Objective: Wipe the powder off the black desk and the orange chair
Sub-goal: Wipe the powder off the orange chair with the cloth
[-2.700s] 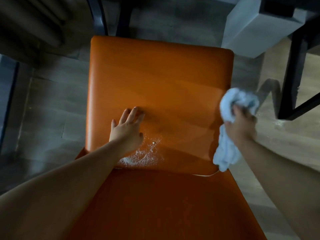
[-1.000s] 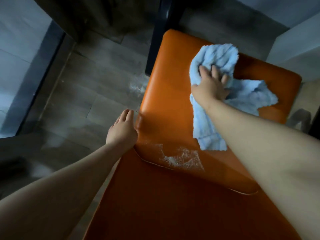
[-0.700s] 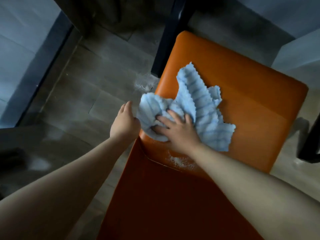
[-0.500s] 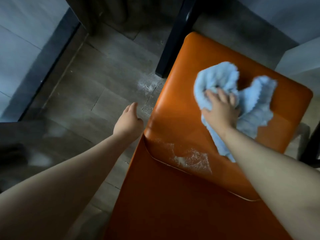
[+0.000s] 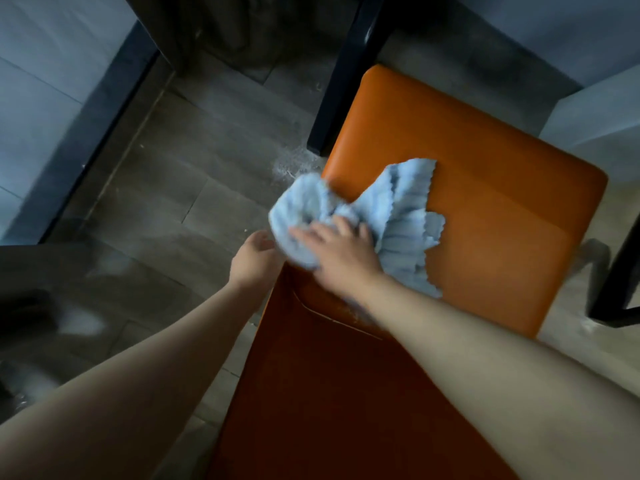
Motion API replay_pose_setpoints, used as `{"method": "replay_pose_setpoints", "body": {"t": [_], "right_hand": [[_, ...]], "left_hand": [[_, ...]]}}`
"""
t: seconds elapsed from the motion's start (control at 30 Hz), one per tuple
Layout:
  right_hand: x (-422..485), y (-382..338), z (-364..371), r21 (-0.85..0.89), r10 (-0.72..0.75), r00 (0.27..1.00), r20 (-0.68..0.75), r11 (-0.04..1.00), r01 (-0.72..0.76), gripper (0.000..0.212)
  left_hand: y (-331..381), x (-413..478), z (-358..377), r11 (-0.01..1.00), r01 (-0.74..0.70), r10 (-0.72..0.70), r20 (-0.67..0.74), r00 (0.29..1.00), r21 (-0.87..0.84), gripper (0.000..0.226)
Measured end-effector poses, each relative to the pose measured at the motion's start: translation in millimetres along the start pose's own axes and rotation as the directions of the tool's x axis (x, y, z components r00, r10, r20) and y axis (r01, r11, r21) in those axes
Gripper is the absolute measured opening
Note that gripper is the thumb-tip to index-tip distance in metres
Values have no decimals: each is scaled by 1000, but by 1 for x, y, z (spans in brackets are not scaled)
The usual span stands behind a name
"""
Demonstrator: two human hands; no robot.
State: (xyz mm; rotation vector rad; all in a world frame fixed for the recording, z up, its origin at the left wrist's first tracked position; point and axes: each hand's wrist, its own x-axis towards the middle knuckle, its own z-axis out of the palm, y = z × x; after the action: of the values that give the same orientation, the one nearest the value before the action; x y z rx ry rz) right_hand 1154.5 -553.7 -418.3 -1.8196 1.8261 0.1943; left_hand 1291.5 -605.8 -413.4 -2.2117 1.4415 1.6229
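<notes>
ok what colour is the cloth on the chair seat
Light blue with a ribbed texture; the cloth shows clearly in the head view, under the right hand.

View from above. The right hand [image 5: 341,252] presses flat, fingers spread, on a crumpled light-blue cloth [image 5: 398,216] lying on the seat of the orange chair [image 5: 485,209]; the cloth bulges past the seat edge beyond the fingertips. The left hand [image 5: 254,259], fingers loosely curled, sits just beside the right hand, at the seat's edge, touching the cloth. A little white powder [image 5: 358,313] shows by the right wrist. More powder dusts the floor [image 5: 173,188] beyond the cloth.
</notes>
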Motion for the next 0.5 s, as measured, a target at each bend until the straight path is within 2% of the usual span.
{"method": "replay_pose_setpoints", "body": {"t": [0.07,0.13,0.17,0.23,0.3,0.33,0.37,0.43,0.5], "right_hand": [[-20,-2,14,-94,-157,983,98,982,166,54],[-40,25,20,-173,-189,975,114,963,207,46],[-49,44,19,-201,-134,984,120,967,157,45],[-65,85,11,-242,142,984,104,964,-113,50],[-75,108,-5,-203,432,902,-10,882,-425,50],[-73,106,-10,-169,500,862,-82,846,-506,49],[-68,96,-12,-122,499,854,-145,848,-516,48],[-55,62,-7,-25,336,921,-200,937,-347,51],[-47,23,9,-2,63,988,-140,998,-64,54]], "left_hand": [[-4,-5,-4,1000,7,-7,-12,1000,4,27],[-8,-9,-5,999,16,-16,-12,1000,40,37],[-10,-10,-6,998,25,-25,-3,1000,57,44],[-12,-9,-6,997,19,-22,35,999,76,51],[-14,-8,-5,995,9,-14,49,999,104,53],[-14,-8,-5,992,3,-10,47,999,128,54],[-12,-8,-3,988,0,-7,46,999,156,54],[-6,-8,0,974,-30,21,45,999,224,54],[0,-9,4,950,-91,86,29,996,297,51]]}}
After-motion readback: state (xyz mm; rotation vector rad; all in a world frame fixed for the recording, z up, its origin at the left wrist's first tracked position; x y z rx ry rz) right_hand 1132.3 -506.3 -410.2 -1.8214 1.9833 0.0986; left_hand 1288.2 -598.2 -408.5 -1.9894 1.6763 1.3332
